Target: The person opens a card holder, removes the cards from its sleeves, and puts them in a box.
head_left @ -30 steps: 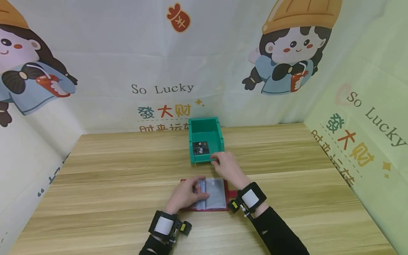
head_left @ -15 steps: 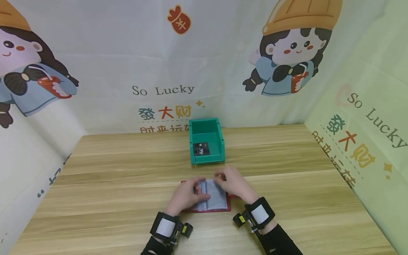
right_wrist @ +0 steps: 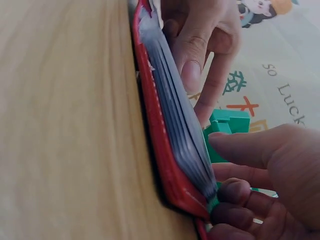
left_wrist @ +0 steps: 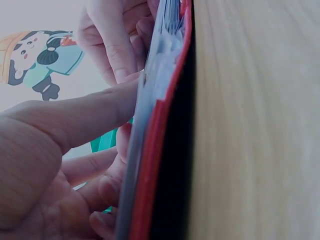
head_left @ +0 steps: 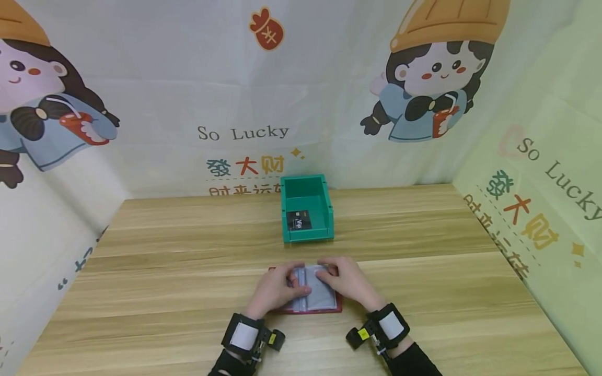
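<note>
A red card holder (head_left: pixel 339 307) lies spread on the table, with clear plastic sleeves (head_left: pixel 321 292) facing up. My left hand (head_left: pixel 275 287) rests on its left part, the thumb pressing the sleeves near the fold. Close to the top right corner of the sleeves is my right hand (head_left: pixel 350 279). Its thumb lies over the page and the other fingers bend loosely by the far edge; no card shows in it. In the right wrist view the stacked sleeves (right_wrist: pixel 175 107) stand edge-on inside the red cover (right_wrist: pixel 160 130).
Beyond the holder a green open-front bin (head_left: pixel 308 235) stands near the back wall. A black card (head_left: pixel 299 220) marked Vip lies in it. Printed cloth walls (head_left: pixel 329 104) border the wooden table (head_left: pixel 188 287) at the back and sides.
My right hand has come back from the green bin's front edge to the top right of the card holder. The left hand has stayed on the sleeves.
</note>
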The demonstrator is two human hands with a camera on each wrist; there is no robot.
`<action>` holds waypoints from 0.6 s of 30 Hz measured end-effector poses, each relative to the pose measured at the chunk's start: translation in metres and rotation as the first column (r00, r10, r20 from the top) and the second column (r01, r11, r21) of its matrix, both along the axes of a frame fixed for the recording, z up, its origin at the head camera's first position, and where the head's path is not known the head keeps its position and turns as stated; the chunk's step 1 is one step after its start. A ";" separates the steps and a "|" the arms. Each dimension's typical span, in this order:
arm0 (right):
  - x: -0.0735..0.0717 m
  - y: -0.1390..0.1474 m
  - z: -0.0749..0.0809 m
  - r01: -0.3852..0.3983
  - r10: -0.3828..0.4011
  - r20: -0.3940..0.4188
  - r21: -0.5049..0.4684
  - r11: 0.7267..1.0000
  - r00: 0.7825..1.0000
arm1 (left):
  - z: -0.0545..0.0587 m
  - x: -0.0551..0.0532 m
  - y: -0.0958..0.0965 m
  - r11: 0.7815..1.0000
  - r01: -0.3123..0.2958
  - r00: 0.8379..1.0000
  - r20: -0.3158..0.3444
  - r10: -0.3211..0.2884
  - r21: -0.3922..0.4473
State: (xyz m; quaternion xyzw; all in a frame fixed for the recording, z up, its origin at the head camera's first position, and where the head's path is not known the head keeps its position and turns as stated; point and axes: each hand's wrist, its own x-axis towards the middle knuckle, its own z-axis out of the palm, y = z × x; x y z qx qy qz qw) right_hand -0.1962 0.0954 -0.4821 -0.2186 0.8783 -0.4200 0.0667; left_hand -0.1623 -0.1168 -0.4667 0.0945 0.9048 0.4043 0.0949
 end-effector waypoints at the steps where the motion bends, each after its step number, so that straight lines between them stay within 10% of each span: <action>1: 0.000 0.001 -0.002 0.007 -0.007 0.007 -0.023 1.000 1.000 | 0.000 0.000 0.000 1.000 -0.003 1.000 -0.001 0.003 0.004; 18: -0.003 0.003 -0.012 0.108 -0.100 0.053 -0.173 0.979 0.994 | -0.005 -0.001 0.000 0.996 -0.051 0.999 0.001 0.051 0.068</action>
